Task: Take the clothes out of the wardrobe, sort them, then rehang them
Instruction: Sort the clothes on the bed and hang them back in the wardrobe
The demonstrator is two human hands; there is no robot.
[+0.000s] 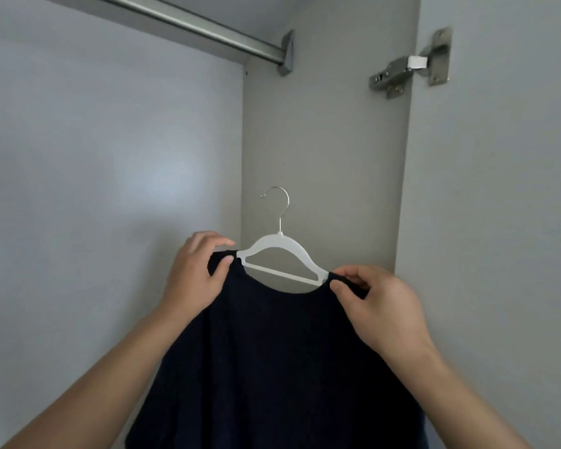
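Dark shirt [272,367] on a white hanger [280,260], held up inside the wardrobe, well below the rail [188,25]. Left hand [196,273] pinches the left shoulder; right hand [379,306] pinches the right shoulder. Door hinge [408,63] upper right.

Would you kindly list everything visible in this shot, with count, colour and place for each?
rail: one, silver metal, across the top of the wardrobe, nothing hanging on it.
rail bracket: one, grey, at the rail's right end on the side panel.
door hinge: one, silver metal, upper right, joining side panel and door.
wardrobe panels: pale grey, back, side and door.
hanger: one, white with a silver hook, centre, held below the rail, hook free.
garment: one, dark navy, draped on the hanger, hanging to the bottom edge.
left hand: pinches the garment's left shoulder.
right hand: pinches the garment's right shoulder.
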